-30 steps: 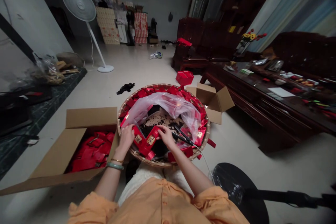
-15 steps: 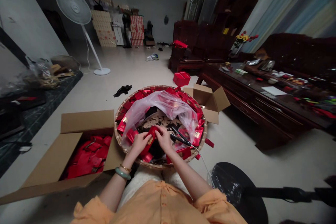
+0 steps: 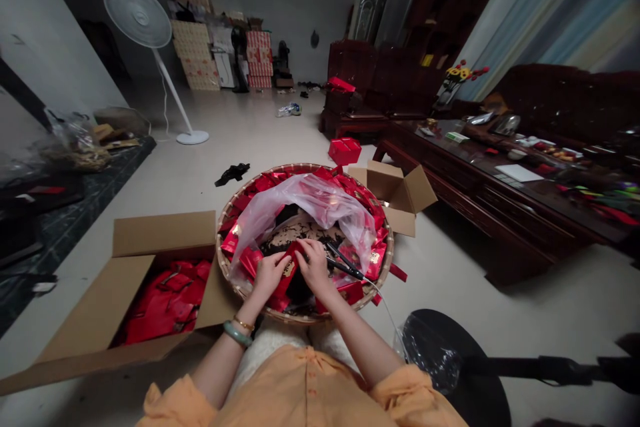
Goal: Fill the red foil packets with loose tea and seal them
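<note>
Down in the head view, the left hand (image 3: 267,275) and right hand (image 3: 314,268) had their fingers (image 3: 301,248) closed on a red packet (image 3: 287,275), partly hidden between them, inside a woven basket (image 3: 235,273) beneath a clear plastic bag (image 3: 305,203). A black corded tool (image 3: 345,267), hard to make out, lay just beside the right hand; a cardboard box (image 3: 163,233) stood against the basket's rim.

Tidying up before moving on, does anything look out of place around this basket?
Yes: a crumpled black item lies on the floor beyond the woven basket, and a red strip sits outside its rim at right, apart from the red packets inside.
</note>
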Motion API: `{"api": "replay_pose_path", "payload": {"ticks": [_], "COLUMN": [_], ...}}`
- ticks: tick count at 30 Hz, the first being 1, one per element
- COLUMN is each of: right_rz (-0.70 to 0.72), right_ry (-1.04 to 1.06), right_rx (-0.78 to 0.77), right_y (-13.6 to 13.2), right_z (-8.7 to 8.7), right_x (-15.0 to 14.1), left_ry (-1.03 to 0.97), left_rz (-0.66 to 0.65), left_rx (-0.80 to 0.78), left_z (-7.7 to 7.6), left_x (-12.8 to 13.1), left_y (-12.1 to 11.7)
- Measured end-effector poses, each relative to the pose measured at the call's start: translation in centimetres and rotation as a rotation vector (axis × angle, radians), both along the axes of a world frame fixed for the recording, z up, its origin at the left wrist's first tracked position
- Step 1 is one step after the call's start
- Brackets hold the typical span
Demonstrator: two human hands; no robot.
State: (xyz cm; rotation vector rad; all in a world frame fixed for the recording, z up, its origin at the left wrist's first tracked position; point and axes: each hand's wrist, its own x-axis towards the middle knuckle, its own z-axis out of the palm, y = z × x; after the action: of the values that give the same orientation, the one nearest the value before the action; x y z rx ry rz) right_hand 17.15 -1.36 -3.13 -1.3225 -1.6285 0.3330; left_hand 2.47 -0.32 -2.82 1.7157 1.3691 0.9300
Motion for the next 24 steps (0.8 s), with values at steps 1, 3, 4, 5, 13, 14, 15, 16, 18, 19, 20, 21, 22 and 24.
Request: {"api": "replay_pose_path", "payload": {"ticks": [1, 3, 4, 5, 13, 14, 15, 16, 18, 19, 20, 21, 22, 24], "right_rz": [-0.003, -0.008, -0.014, -0.022, 0.002, 0.003, 0.004, 0.004, -0.009, -0.017, -0.023, -0.024, -0.021, -0.012], "right_ry": [0.006, 0.019, 0.026, 0.031, -0.005, -0.017, -0.033, -0.054, -0.100, -0.126, -0.155, -0.184, -0.213, -0.262], "right_rx": [0.024, 0.063, 0.074, 0.081, 0.066, 0.067, 0.073, 0.083, 0.119, 0.144, 0.170, 0.197, 0.222, 0.260], "right_y": [-0.1, -0.3, -0.4, -0.4, -0.5, -0.5, -0.4, -0.4, -0.5, -0.5, -0.5, -0.5, -0.6, -0.6], "right_z": [0.0, 0.0, 0.0, 0.0, 0.1, 0.1, 0.2, 0.3, 0.4, 0.4, 0.4, 0.4, 0.3, 0.3], "right_x": [0.0, 0.0, 0.0, 0.0, -0.1, 0.0, 0.1, 0.1, 0.3, 0.3, 0.4, 0.4, 0.5, 0.5], "left_ry": [-0.011, -0.020, -0.019, -0.017, -0.046, -0.072, -0.108, -0.152, -0.257, -0.311, -0.364, -0.412, -0.454, -0.515], "left_rz": [0.003, 0.005, 0.007, 0.009, -0.005, -0.008, -0.007, -0.002, 0.021, 0.035, 0.048, 0.059, 0.066, 0.069], "left_rx": [-0.005, -0.009, -0.010, -0.012, 0.002, -0.006, -0.023, -0.050, -0.129, -0.172, -0.210, -0.239, -0.262, -0.293], "left_z": [-0.1, -0.2, -0.3, -0.4, -0.1, 0.0, 0.2, 0.3, 0.5, 0.6, 0.7, 0.7, 0.7, 0.6], "left_x": [0.1, 0.2, 0.3, 0.3, 0.3, 0.2, 0.2, 0.2, 0.2, 0.3, 0.4, 0.5, 0.6, 0.8], "left_y": [0.0, 0.0, 0.0, 0.0, -0.1, -0.1, -0.1, -0.1, -0.2, -0.3, -0.4, -0.4, -0.5, -0.6]}}
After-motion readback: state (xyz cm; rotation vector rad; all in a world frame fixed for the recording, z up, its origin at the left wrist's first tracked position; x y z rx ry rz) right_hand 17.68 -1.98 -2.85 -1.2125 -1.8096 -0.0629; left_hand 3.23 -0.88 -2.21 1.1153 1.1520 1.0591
